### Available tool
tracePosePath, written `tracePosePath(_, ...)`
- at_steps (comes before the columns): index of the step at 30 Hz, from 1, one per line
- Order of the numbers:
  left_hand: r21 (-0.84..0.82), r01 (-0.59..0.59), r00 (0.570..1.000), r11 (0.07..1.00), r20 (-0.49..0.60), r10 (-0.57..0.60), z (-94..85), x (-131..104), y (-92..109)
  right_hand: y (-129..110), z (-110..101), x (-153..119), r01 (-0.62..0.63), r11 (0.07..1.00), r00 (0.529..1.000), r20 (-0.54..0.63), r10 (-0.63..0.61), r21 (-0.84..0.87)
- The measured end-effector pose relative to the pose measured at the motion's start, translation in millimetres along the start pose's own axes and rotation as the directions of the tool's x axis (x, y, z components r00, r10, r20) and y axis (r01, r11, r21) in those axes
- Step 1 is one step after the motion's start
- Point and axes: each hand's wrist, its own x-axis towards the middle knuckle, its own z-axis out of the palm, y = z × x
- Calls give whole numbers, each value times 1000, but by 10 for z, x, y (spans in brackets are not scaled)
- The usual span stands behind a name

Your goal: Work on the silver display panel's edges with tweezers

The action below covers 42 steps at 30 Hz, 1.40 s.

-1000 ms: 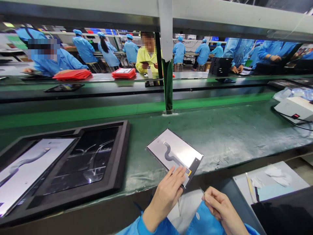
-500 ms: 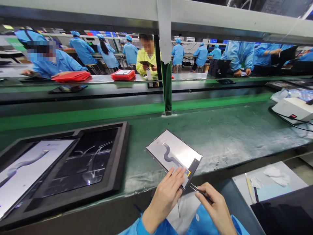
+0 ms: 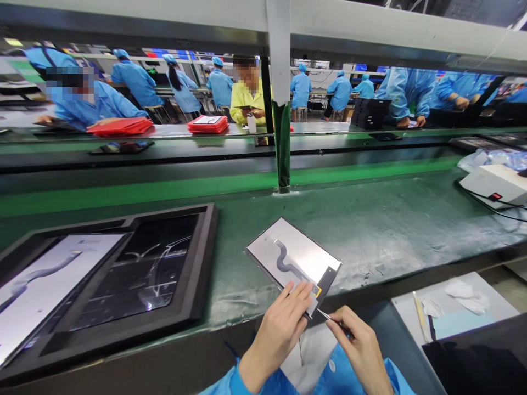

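Note:
A silver-backed display panel [image 3: 302, 249] with a dark curved ribbon cable [image 3: 284, 262] lies at an angle on the green bench, its near corner over the front edge. My left hand [image 3: 284, 323] rests flat on that near part, fingers stretched over the panel. Pinched in my right hand [image 3: 356, 337] are metal tweezers [image 3: 329, 318], their tips at the panel's lower right corner. To the left, a black foam tray [image 3: 208, 258] holds a similar silver panel [image 3: 61, 274] and a glossy dark panel [image 3: 144, 263].
A green-wrapped post [image 3: 282, 148] rises behind the panel. A white device [image 3: 494, 186] with cables stands at the right. Below it are a grey board [image 3: 448, 291] with white cloths and a black sheet [image 3: 481, 351]. Several people in blue work across the line.
The tweezers' tips have come together and moved slightly left to the panel's corner. My left hand and the panel have stayed put.

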Motion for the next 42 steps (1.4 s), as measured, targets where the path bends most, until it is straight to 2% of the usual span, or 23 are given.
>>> tracePosePath(5, -18, 13, 1000, 1000, -1, -13, -2, -5, -5, 21, -12, 39, -114, 982, 992, 64, 106, 148)
tracePosePath(10, -20, 6, 1000, 1000, -8, -6, 10, -10, -15, 40, -53, 31, -298, 893, 948, 210, 238, 336)
tracePosePath(17, -16, 11, 1000, 1000, -2, -11, 10, -11, -8, 65, -78, -51, -380, 835, 920, 254, 298, 397)
tracePosePath(24, 4, 4, 1000, 1000, -8, -4, 2, 1, 0, 1, -59, -86, -396, 804, 918, 202, 341, 444)
tracePosePath(42, 5, -5, 1000, 1000, -11, 5, 4, 3, -5, -29, -149, -92, -382, 800, 924, 184, 335, 462)
